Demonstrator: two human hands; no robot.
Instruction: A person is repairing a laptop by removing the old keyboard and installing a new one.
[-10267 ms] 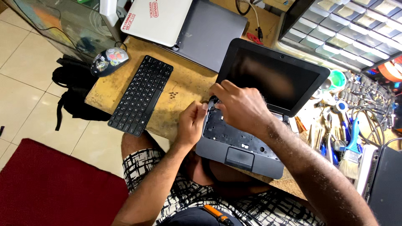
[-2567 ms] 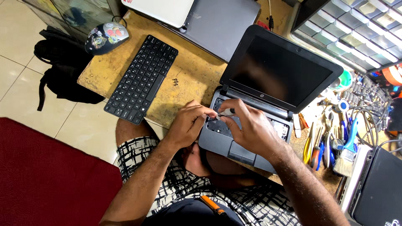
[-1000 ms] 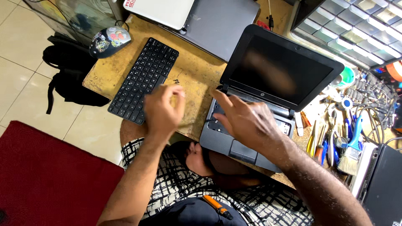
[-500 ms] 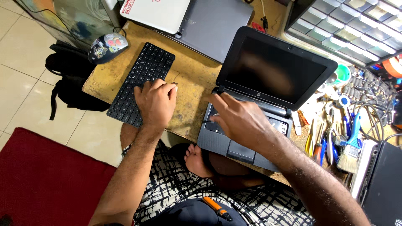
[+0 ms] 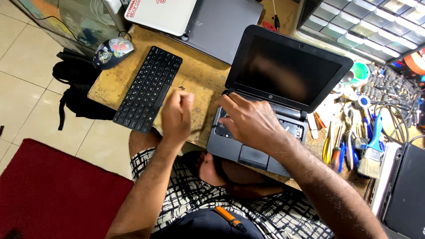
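My right hand [image 5: 250, 121] lies flat on the small black laptop [image 5: 274, 102], and its grip is apart, the fingers spread over the left part of the base. The laptop stands open at the near edge of the counter [image 5: 199, 75], partly over my lap. Its screen is dark and upright, with a thick black frame. The base is grey, and where the keys normally sit I see an open tray with bare parts; the touchpad with its two buttons is just below my palm.

My left hand [image 5: 176, 116] is in the air between the laptop and the loose black keyboard [image 5: 148, 88]. Its grip is together like a fist; if there is something small inside, I cannot tell. This hand is a little blurred.

The loose keyboard lies diagonal on the left part of the counter, well apart from the laptop. Behind it lie a closed grey laptop [image 5: 221, 26] and a white one [image 5: 166, 13]. To the right of the open laptop are screwdrivers [image 5: 332, 148] and a brush [image 5: 369, 155].
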